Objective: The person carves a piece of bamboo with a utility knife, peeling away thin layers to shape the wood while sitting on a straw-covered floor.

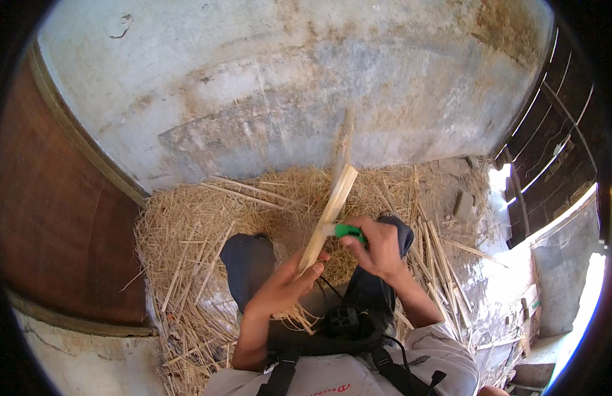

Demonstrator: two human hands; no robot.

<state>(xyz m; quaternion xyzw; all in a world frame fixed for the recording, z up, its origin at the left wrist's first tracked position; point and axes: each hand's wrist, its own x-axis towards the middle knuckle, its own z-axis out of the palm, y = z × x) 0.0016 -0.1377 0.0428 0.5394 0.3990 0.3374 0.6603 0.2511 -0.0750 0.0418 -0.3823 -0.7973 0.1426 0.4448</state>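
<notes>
My left hand (pixel 285 285) is closed around the lower end of a pale split bamboo strip (pixel 335 203), which slants up and away to the right. A green-handled knife (pixel 349 231) sits in my right hand (pixel 380 249), with the fingers wrapped round its handle. Its blade end is at the strip's right side, a little above my left hand; blur hides the blade's exact shape and contact. Both hands are in front of my body, between my dark-clad knees (pixel 246 267). Thin shavings (pixel 296 318) hang below my left wrist.
A stick (pixel 346 135) stands against the stained wall (pixel 253 86) ahead. Straw-like shavings (pixel 180 204) cover the floor, with loose strips (pixel 444 264) at right and left. A brick-like block (pixel 463 206) lies to the right. A brown panel (pixel 75 211) borders the left.
</notes>
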